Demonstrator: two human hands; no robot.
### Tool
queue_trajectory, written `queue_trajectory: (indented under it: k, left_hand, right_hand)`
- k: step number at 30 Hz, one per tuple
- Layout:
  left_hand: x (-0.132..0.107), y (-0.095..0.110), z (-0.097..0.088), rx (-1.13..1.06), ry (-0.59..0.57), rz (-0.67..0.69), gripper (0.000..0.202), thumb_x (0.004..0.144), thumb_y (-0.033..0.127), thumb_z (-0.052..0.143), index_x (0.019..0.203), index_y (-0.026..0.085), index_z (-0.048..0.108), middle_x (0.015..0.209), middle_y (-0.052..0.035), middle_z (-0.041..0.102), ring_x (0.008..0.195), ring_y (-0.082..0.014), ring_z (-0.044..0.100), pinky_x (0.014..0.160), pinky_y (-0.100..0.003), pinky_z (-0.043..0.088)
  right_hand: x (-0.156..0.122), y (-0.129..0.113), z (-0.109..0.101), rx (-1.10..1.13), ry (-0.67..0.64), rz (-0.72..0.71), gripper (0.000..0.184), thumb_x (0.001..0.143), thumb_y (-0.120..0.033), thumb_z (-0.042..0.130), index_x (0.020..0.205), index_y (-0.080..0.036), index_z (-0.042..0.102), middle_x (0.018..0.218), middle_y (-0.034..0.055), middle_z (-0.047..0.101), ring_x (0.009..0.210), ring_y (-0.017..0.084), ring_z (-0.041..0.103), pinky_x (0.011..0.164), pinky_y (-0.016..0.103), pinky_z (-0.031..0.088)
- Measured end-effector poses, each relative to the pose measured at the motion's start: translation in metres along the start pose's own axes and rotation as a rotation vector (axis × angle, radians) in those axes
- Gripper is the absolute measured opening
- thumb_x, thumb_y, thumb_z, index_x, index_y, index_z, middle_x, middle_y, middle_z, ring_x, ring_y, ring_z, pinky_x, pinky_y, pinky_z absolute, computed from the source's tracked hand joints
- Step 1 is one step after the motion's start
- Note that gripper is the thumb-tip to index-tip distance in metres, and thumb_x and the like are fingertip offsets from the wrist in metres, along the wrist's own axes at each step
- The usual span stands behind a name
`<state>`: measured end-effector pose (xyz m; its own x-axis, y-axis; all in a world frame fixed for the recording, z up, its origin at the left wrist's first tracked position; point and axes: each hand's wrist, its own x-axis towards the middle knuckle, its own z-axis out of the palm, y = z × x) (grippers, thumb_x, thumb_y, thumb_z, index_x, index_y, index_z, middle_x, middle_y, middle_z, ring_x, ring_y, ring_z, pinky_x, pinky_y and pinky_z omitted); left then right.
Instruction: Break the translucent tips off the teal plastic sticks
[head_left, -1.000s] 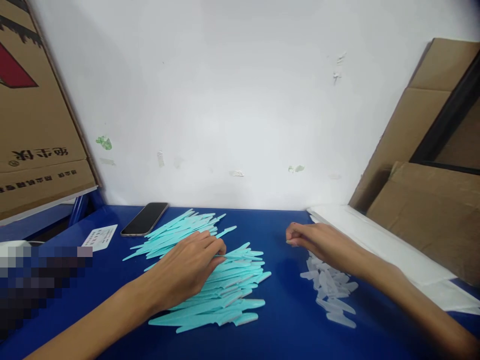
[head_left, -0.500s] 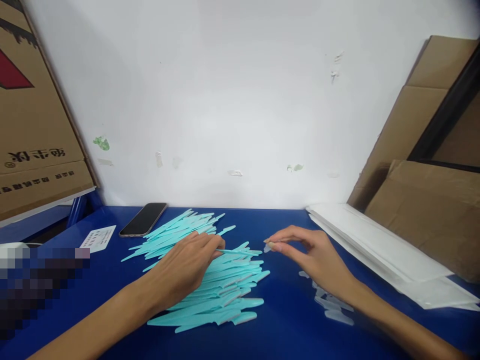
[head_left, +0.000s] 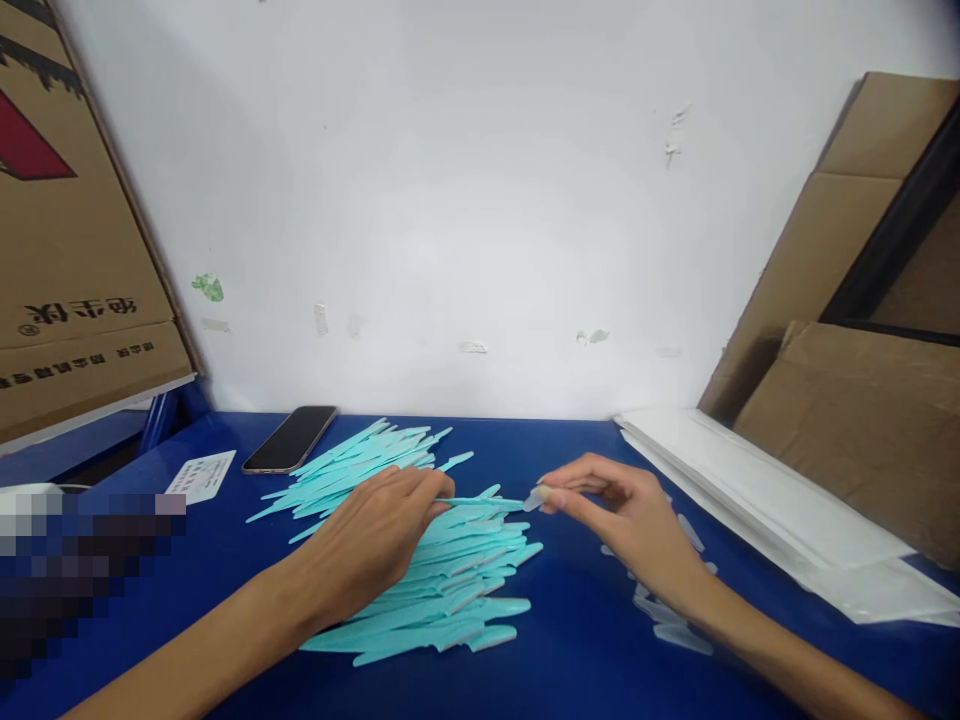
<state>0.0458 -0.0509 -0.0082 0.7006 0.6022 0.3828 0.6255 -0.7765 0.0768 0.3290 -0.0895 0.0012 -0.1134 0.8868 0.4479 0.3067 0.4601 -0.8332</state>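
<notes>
My left hand point(head_left: 375, 540) rests over a heap of turquoise plastic sticks point(head_left: 435, 590) on the blue table point(head_left: 562, 660). Its fingers pinch one turquoise stick point(head_left: 480, 502), which points right. My right hand point(head_left: 622, 515) pinches a small clear plastic cap point(head_left: 534, 498) at that stick's tip. A pile of clear caps point(head_left: 667, 610) lies under and behind my right wrist, partly hidden by it.
A black phone point(head_left: 289, 438) and a white card point(head_left: 201, 474) lie at the back left. Cardboard boxes stand at left point(head_left: 67, 250) and right point(head_left: 862, 400). White flat bags point(head_left: 765, 500) are stacked at the right. A white wall closes the back.
My right hand left the clear cap pile and moved left with a cap, up to the tip of the stick in my left hand. My left hand hardly moved.
</notes>
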Motion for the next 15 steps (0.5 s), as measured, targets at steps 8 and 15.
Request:
queue_trajectory:
  k: [8,15]
  left_hand:
    - [0.0002,0.0029,-0.0026,-0.007,0.036,0.037,0.017,0.11,0.024,0.035,0.108,0.022,0.051,0.096,-0.0028,0.067,0.081,-0.0198,0.061,0.072,-0.033,0.043]
    - [-0.0005,0.0054,-0.0024,-0.005,0.025,0.042,0.015,0.11,0.022,0.035,0.109,0.022,0.05,0.099,-0.0029,0.067,0.084,-0.0206,0.061,0.075,-0.035,0.044]
  right_hand:
    - [-0.0015,0.0042,0.003,-0.051,0.027,0.045,0.027,0.086,-0.047,0.075,0.074,-0.023,0.075,0.066,0.0016,0.073,0.062,0.018,0.069,0.062,0.029,0.056]
    - [-0.0033,0.0027,0.0038,-0.061,0.052,0.032,0.033,0.089,-0.048,0.072,0.069,-0.022,0.068,0.065,0.0005,0.069,0.062,0.016,0.065,0.061,0.028,0.055]
